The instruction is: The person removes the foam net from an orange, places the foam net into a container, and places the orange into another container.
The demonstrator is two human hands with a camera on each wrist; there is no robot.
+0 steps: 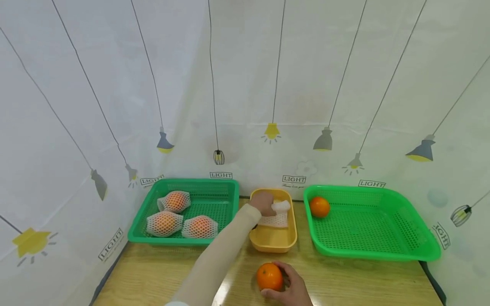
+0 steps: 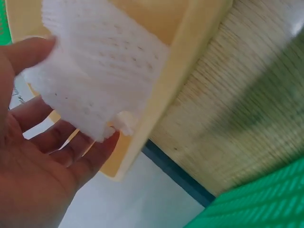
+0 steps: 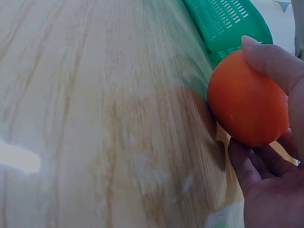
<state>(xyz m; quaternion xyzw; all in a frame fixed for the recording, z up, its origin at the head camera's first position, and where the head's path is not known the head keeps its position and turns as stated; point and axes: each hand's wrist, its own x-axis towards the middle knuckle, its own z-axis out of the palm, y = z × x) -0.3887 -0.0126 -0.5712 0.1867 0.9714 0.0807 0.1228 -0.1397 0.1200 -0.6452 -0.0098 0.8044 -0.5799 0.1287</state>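
Note:
In the head view my left hand [image 1: 263, 203] reaches into the small yellow basket [image 1: 272, 246]. White foam netting [image 1: 274, 220] lies in that basket under the hand. Seen from the left wrist, the hand [image 2: 42, 156] has its thumb and fingers spread apart, fingertips touching the edge of the foam netting [image 2: 104, 71]. My right hand [image 1: 292, 287] holds an orange [image 1: 269, 276] low over the wooden table, in front of the basket. The right wrist view shows the thumb over the orange [image 3: 247, 99] and the other fingers beneath and behind it.
At the left, a dark green basket [image 1: 214, 182] contains three fruits in foam nets, one of them a netted fruit [image 1: 164, 224] near its front. A bright green basket [image 1: 367, 238] at the right holds another orange [image 1: 319, 207]. Behind them hangs a printed curtain [image 1: 245, 85].

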